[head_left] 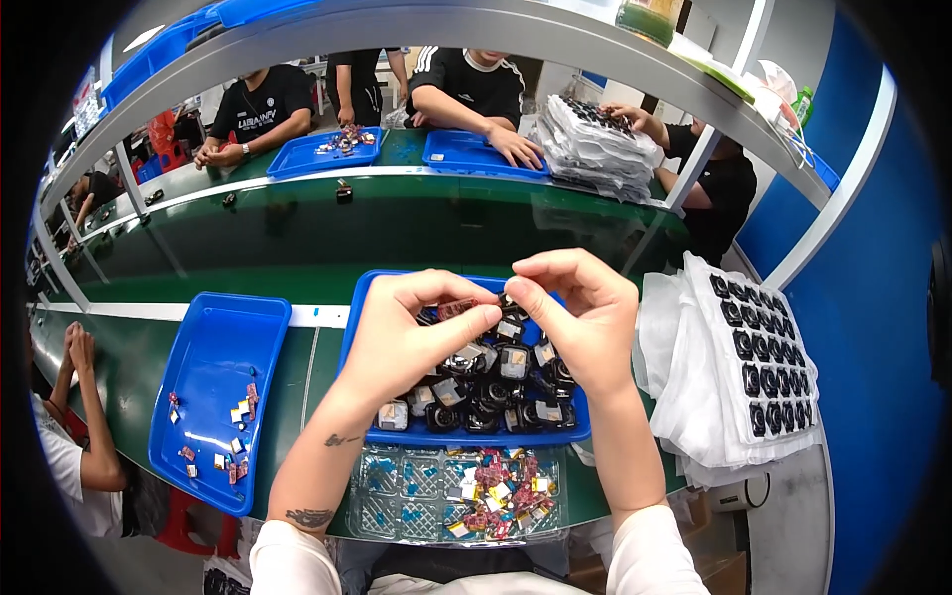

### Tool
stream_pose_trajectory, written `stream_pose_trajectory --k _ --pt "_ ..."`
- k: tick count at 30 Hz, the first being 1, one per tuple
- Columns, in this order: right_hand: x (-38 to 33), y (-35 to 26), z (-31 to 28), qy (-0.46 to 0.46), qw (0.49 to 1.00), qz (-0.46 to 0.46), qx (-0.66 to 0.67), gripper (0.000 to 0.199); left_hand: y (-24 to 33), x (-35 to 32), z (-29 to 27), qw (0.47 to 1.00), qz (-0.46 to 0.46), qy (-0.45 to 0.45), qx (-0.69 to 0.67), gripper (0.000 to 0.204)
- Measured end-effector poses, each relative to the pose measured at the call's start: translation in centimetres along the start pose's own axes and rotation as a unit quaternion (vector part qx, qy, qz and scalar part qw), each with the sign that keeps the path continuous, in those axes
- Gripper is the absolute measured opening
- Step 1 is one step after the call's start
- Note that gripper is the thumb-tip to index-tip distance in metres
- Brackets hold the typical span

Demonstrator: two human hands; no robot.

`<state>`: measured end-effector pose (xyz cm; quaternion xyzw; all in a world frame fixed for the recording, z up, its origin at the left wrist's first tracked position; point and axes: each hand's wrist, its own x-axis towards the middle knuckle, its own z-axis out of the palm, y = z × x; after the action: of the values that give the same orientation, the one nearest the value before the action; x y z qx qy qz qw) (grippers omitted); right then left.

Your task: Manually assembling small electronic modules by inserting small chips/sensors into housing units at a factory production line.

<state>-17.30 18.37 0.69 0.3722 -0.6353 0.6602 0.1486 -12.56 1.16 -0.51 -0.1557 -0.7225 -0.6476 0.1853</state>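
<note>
Both my hands are raised over a blue tray [349,349] full of black plastic housings [514,362], some with grey or tan patches. My left hand [412,322] is closed in a pinch, and a small red circuit board [456,308] shows between its thumb and forefinger. Close beside it, my right hand [585,312] has thumb and forefinger pinched near a small dark part [508,299]; what they grip is mostly hidden. Below the tray, a clear compartmented plastic tray [382,486] holds red boards with white and yellow pieces [496,491] on its right side.
At left, another blue tray [193,367] holds a few small boards. Stacked white trays [734,397] with black round parts stand at right. A green conveyor belt [297,238] runs behind, beneath a white frame [476,30]. Co-workers sit across the belt and at left.
</note>
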Motion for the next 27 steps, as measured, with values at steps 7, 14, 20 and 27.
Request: stream_pose_trajectory --k 7,14,20,27 --pt "0.1 0.3 -0.2 -0.042 0.981 0.085 0.17 0.016 0.1 0.3 -0.1 0.998 -0.031 -0.028 -0.051 0.014" --pt "0.1 0.8 0.0 -0.044 0.982 0.1 0.156 0.015 0.8 0.1 -0.7 0.986 -0.017 -0.106 -0.127 0.013" --pt "-0.6 -0.6 0.7 -0.288 0.923 0.21 0.145 0.014 1.6 0.3 -3.6 0.995 0.018 0.003 -0.101 0.014" --pt "-3.4 -0.1 4.7 -0.599 0.796 0.047 -0.068 0.022 1.9 0.3 -4.2 0.995 0.033 0.019 -0.09 0.013"
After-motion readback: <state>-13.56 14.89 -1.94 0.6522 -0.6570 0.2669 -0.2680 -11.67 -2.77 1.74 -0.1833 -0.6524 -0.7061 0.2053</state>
